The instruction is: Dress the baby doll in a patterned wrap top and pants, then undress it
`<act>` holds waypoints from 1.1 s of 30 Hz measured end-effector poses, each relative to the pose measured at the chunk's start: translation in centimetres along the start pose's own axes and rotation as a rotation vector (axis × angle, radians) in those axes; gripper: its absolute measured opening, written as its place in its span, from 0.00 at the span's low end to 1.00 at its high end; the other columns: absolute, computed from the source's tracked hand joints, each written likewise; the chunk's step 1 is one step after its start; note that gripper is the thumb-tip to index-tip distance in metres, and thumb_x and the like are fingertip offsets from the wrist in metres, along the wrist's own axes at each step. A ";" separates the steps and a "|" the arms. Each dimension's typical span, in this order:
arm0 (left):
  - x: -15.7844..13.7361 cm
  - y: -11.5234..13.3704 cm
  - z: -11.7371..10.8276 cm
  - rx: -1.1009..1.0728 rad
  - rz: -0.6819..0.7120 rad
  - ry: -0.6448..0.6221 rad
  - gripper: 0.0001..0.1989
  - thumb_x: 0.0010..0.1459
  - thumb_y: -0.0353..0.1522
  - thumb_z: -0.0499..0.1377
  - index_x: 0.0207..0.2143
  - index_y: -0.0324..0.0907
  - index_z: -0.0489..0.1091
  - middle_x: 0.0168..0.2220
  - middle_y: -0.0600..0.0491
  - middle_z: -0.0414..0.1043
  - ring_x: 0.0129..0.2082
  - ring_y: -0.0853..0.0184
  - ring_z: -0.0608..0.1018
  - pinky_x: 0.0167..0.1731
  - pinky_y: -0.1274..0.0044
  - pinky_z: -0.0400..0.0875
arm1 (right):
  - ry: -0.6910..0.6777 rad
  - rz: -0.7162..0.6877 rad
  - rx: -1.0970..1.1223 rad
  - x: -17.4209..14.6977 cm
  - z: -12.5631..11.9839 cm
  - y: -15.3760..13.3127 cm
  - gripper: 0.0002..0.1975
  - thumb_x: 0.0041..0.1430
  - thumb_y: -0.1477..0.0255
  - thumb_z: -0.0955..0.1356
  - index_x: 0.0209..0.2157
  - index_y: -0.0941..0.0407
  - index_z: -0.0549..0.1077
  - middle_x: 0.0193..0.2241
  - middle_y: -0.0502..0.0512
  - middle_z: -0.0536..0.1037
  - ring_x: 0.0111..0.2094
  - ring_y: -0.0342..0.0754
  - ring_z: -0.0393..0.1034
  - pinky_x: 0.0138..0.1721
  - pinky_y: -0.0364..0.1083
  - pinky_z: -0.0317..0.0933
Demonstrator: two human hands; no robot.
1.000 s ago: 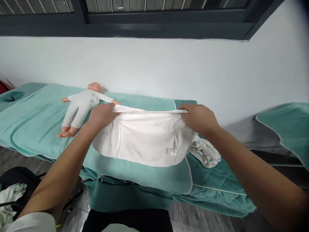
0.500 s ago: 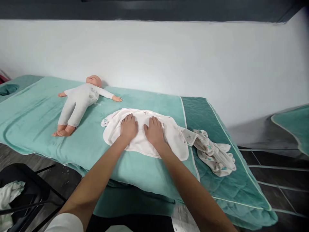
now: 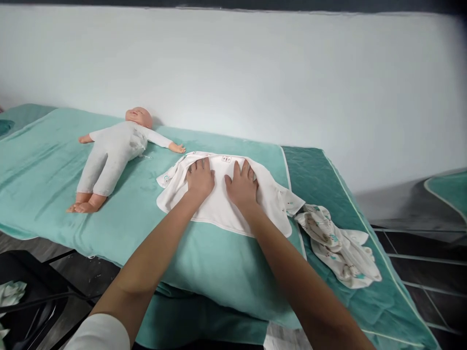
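Observation:
A white baby top lies spread on the green bed, its inner side and a small label near the far edge facing up. On its left half rests my left hand, palm down with fingers stretched out. My right hand presses flat on the right half, fingers spread. Neither hand grips the cloth; both touch it near its upper edge. A printed sleeve reaches out at the right and meets a crumpled printed baby garment.
A baby doll in a white suit lies on its back at the left. The green bed stands against a white wall. A black chair with cloth on it is at the lower left; another green surface is at the right.
My hands have slid toward the top's far edge and their fingers have spread. The near edge of the top has shifted away from me. The view has tilted slightly down.

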State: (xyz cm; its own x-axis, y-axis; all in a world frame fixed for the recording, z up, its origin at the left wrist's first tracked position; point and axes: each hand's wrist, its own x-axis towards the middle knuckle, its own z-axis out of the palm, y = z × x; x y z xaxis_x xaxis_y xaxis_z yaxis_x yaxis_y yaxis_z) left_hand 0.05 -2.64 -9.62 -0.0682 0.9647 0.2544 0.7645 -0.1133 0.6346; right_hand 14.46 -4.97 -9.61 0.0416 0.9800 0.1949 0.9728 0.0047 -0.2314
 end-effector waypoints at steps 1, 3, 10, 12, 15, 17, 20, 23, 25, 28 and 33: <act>0.7 -0.2 0.3 0.002 0.000 -0.001 0.28 0.62 0.34 0.56 0.65 0.39 0.61 0.66 0.33 0.58 0.67 0.37 0.56 0.65 0.46 0.45 | -0.007 0.000 -0.003 0.7 0.2 0.2 0.32 0.70 0.62 0.55 0.70 0.61 0.51 0.72 0.70 0.47 0.69 0.69 0.47 0.60 0.66 0.56; 1.8 -0.6 0.9 0.020 -0.002 -0.009 0.28 0.63 0.35 0.54 0.65 0.37 0.61 0.66 0.32 0.58 0.66 0.37 0.57 0.64 0.46 0.46 | -0.023 0.000 0.000 2.1 0.7 0.6 0.33 0.70 0.61 0.55 0.70 0.61 0.51 0.72 0.69 0.48 0.69 0.68 0.46 0.62 0.66 0.54; 2.8 -1.3 1.8 0.323 -0.031 -0.102 0.29 0.69 0.42 0.45 0.67 0.39 0.59 0.67 0.41 0.60 0.67 0.48 0.61 0.65 0.57 0.56 | -0.107 -0.026 0.024 4.3 2.4 1.6 0.34 0.71 0.58 0.54 0.70 0.63 0.52 0.71 0.74 0.51 0.69 0.66 0.49 0.66 0.60 0.49; 2.6 -1.1 1.7 0.420 -0.035 -0.117 0.30 0.69 0.42 0.42 0.68 0.40 0.57 0.68 0.43 0.60 0.67 0.50 0.61 0.65 0.59 0.59 | -0.105 -0.041 0.030 4.5 2.6 1.8 0.35 0.71 0.57 0.54 0.71 0.63 0.51 0.71 0.74 0.49 0.70 0.65 0.48 0.67 0.60 0.48; 2.5 -0.9 1.4 0.461 -0.019 -0.106 0.31 0.69 0.43 0.41 0.68 0.38 0.57 0.67 0.43 0.60 0.66 0.49 0.61 0.64 0.59 0.61 | -0.087 -0.059 0.045 4.7 2.9 2.1 0.35 0.70 0.56 0.53 0.71 0.63 0.50 0.71 0.72 0.48 0.70 0.65 0.48 0.66 0.60 0.49; 2.5 -0.9 1.4 0.456 -0.022 -0.103 0.31 0.69 0.43 0.41 0.68 0.37 0.57 0.68 0.43 0.60 0.66 0.49 0.62 0.64 0.58 0.61 | -0.075 -0.067 0.048 4.8 3.1 2.2 0.35 0.70 0.56 0.53 0.71 0.63 0.51 0.71 0.72 0.49 0.70 0.65 0.49 0.66 0.60 0.49; 2.7 -0.9 1.5 0.451 -0.036 -0.125 0.31 0.69 0.43 0.40 0.68 0.37 0.56 0.68 0.43 0.59 0.67 0.48 0.62 0.64 0.57 0.61 | -0.075 -0.069 0.042 5.0 3.3 2.1 0.35 0.71 0.56 0.52 0.70 0.64 0.52 0.71 0.74 0.51 0.70 0.65 0.49 0.66 0.60 0.48; 2.7 -1.0 1.6 0.442 -0.041 -0.143 0.32 0.69 0.43 0.40 0.69 0.36 0.55 0.69 0.42 0.58 0.67 0.48 0.61 0.64 0.57 0.60 | -0.112 -0.061 0.030 4.9 3.2 1.8 0.36 0.71 0.57 0.52 0.70 0.66 0.51 0.71 0.75 0.50 0.70 0.66 0.48 0.67 0.60 0.46; 2.4 -1.0 1.5 0.431 -0.047 -0.150 0.32 0.69 0.43 0.40 0.69 0.35 0.55 0.69 0.42 0.57 0.68 0.49 0.61 0.65 0.57 0.59 | -0.136 -0.053 0.025 4.6 3.0 1.5 0.36 0.71 0.57 0.51 0.70 0.67 0.50 0.71 0.76 0.49 0.71 0.65 0.46 0.68 0.60 0.45; 1.5 -1.1 1.2 0.442 -0.035 -0.141 0.33 0.69 0.43 0.39 0.69 0.33 0.54 0.69 0.41 0.57 0.69 0.52 0.60 0.67 0.60 0.56 | -0.144 -0.064 0.016 3.8 2.7 1.3 0.36 0.72 0.58 0.52 0.71 0.67 0.49 0.71 0.74 0.47 0.72 0.63 0.43 0.68 0.59 0.44; -0.8 -1.0 0.3 0.489 -0.001 -0.159 0.33 0.70 0.41 0.37 0.70 0.31 0.51 0.71 0.42 0.52 0.71 0.53 0.55 0.69 0.59 0.50 | -0.137 -0.109 0.004 1.7 2.4 1.3 0.35 0.72 0.58 0.51 0.71 0.67 0.50 0.72 0.69 0.45 0.73 0.59 0.39 0.69 0.58 0.42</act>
State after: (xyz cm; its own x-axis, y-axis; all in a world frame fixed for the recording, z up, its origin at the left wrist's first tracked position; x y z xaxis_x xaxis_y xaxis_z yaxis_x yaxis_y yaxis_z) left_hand -0.47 -3.21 -10.73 0.0005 0.9933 0.1155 0.9775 -0.0248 0.2093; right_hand 15.27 -2.84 -11.88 -0.0960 0.9915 0.0873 0.9690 0.1131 -0.2198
